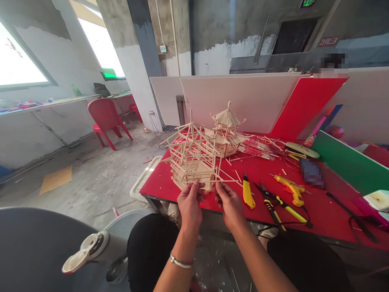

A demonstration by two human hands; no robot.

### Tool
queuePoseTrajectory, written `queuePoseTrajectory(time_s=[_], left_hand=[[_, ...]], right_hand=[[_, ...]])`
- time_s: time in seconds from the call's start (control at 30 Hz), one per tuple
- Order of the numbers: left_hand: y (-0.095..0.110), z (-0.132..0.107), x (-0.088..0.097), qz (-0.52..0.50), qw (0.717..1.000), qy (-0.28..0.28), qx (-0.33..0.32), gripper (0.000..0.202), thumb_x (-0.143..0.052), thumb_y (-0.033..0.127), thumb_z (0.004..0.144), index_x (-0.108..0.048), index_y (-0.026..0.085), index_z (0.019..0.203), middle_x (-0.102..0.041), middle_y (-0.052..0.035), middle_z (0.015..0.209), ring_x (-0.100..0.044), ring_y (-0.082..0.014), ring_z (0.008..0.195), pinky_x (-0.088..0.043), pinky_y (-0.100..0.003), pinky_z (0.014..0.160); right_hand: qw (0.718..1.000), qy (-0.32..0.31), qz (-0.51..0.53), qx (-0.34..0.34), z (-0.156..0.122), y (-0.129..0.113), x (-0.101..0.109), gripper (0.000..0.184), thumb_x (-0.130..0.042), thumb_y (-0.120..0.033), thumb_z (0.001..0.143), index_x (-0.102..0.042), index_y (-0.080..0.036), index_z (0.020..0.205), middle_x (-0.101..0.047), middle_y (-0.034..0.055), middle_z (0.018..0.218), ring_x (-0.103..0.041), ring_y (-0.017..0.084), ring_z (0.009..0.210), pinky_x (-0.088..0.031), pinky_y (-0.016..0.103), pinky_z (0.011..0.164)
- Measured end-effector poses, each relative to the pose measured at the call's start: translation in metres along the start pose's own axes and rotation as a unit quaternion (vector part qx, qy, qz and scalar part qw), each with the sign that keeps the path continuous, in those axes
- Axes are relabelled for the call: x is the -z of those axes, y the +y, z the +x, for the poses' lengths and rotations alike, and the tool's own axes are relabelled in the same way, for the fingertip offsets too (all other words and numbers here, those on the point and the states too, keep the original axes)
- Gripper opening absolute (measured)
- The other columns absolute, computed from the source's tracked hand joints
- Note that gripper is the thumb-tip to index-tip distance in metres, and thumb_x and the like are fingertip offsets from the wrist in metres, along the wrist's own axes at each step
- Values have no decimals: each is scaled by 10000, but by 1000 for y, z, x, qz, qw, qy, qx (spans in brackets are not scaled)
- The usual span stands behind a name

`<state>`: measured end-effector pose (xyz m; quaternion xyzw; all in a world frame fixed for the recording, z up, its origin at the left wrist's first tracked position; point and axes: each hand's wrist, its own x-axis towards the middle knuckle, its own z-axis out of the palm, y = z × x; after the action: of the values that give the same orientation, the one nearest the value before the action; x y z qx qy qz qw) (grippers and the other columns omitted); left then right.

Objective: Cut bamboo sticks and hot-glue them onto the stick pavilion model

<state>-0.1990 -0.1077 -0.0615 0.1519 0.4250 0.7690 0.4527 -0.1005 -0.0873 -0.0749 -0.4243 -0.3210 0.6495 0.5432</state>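
Note:
A thin wooden stick (209,181) lies level between my hands. My left hand (191,202) pinches it between thumb and fingers. The fingers of my right hand (230,201) are also closed on this stick, near its right end. Just behind my hands stands an open pavilion model frame (192,152) of light wooden sticks, with a railed base and bare roof ribs. Whether the held stick touches the frame, I cannot tell. Further back is a second pavilion model (227,129), whose roofs are covered with sticks.
On the red table (225,202) to the right lie a yellow utility knife (248,192), cutters (270,200) and a yellow glue gun (290,189). Loose sticks in plastic (258,148) lie behind. A green panel (349,156) stands at right; an open flask (101,243) is at lower left.

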Motion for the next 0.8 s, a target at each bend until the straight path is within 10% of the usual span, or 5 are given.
queuePoseTrajectory(time_s=[0.8], left_hand=[[1, 3, -1, -5, 1000, 8, -10, 280, -835, 328, 639, -708, 115, 768, -724, -69, 745, -617, -104, 505, -384, -178, 416]], right_hand=[[1000, 5, -2, 28, 14, 6, -2, 404, -797, -535, 661, -718, -186, 848, -633, -5, 693, -441, 70, 543, -298, 181, 428]])
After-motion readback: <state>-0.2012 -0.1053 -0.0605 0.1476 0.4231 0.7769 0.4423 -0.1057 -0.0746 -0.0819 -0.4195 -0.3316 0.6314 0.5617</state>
